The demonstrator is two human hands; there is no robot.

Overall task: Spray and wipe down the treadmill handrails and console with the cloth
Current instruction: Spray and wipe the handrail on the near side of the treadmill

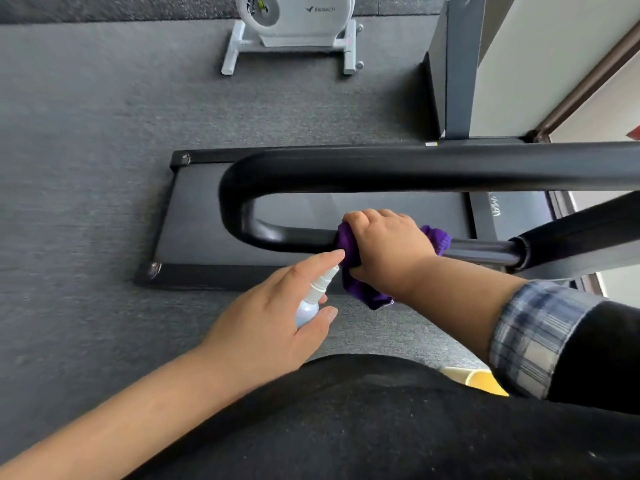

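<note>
A black U-shaped treadmill handrail (381, 168) curves across the middle of the view above the treadmill deck (194, 223). My right hand (388, 244) grips a purple cloth (363, 292) wrapped around the near bar of the handrail, and the cloth's ends hang out on both sides of the fist. My left hand (273, 317) holds a small pale-blue spray bottle (311, 299) with a white nozzle, index finger on top, nozzle pointing at the cloth and bar. No console is in view.
Grey carpet (86, 168) lies around the treadmill. A white exercise machine (294, 29) stands at the far side. A dark upright frame (453, 71) and a wall stand at the upper right. Something yellow (481, 379) lies near my body.
</note>
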